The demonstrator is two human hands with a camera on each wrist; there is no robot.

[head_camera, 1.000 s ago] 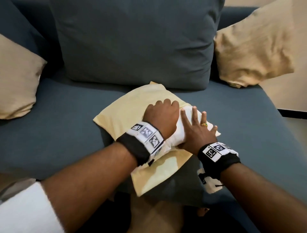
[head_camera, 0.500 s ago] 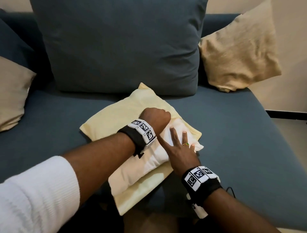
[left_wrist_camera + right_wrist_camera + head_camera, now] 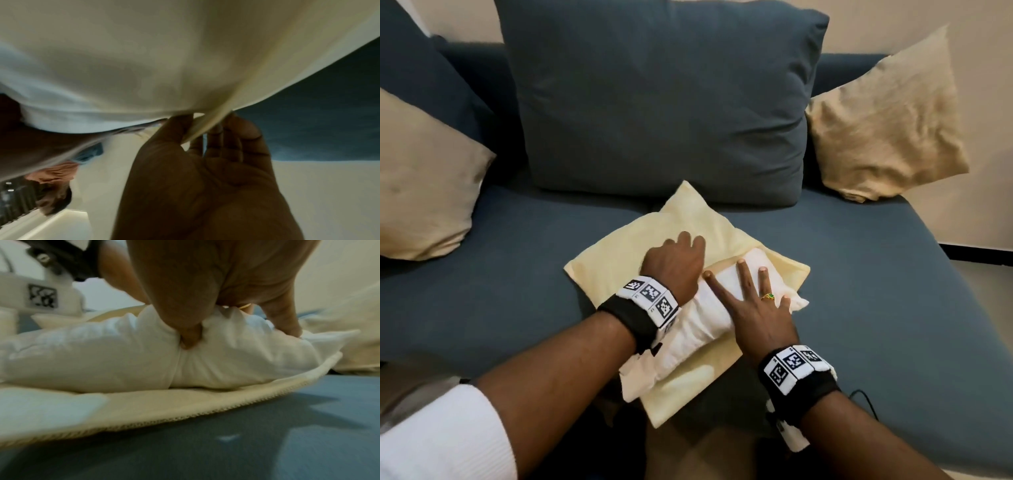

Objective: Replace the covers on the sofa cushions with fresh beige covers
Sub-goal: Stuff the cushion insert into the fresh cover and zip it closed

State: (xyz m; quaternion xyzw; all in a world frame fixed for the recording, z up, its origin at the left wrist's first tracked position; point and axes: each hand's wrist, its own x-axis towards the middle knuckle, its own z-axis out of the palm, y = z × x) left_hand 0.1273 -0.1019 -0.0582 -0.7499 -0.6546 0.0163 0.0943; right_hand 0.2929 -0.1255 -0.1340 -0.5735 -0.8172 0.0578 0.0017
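the white cushion insert [image 3: 709, 318] lies on the blue sofa seat [image 3: 517, 274] in front of me, its far part tucked into the pale yellow-beige cover [image 3: 688, 219] and its near end sticking out over the cover's lower flap at the seat's front edge. my right hand [image 3: 760, 308] lies flat on top of the insert with the fingers [image 3: 744, 277] spread and straight, pressing it down; from the right wrist view my thumb [image 3: 189, 337] digs a dent into the white stuffing and the cover's stitched hem curves along beneath it. my left hand [image 3: 674, 263] sits at the cover's mouth, just left of the right hand, knuckles up; the left wrist view shows my thumb [image 3: 176, 128] and fingertips [image 3: 236, 129] pinching a fold of the cover fabric between them, so that hand is clamped on the cover. behind the work stands a big blue back cushion [image 3: 661, 99], touching the cover's far corner. a tan cushion [image 3: 883, 126] leans at the right end of the sofa, and another tan cushion [image 3: 421, 178] sits at the left, both well apart from my hands. both wrists carry black bands with printed marker tags, and a white sleeve [image 3: 441, 438] covers my left forearm.
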